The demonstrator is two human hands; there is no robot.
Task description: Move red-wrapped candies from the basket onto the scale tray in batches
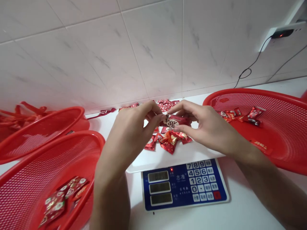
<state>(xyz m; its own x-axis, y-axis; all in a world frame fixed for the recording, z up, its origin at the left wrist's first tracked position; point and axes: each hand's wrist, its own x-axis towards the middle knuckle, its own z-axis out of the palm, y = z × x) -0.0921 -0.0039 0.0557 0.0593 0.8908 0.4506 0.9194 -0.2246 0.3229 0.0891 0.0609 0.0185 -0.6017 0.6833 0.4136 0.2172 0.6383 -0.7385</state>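
Between my two hands, above the scale's white tray, a red wrapped candy with a cream label and dark lettering is held up. My left hand pinches its left end between thumb and fingers. On the other end, the thumb and fingers of my right hand are closed. Several red and gold wrapped candies lie on the tray under the held one. Below the tray shows the blue keypad panel of the digital scale, with a red light lit and faint digits on its top display.
Red mesh baskets stand on both sides: a near-left basket and a right basket, each with some candies, and a far-left basket. More red packets lie by the tiled wall. A black charger with a cable hangs from the socket.
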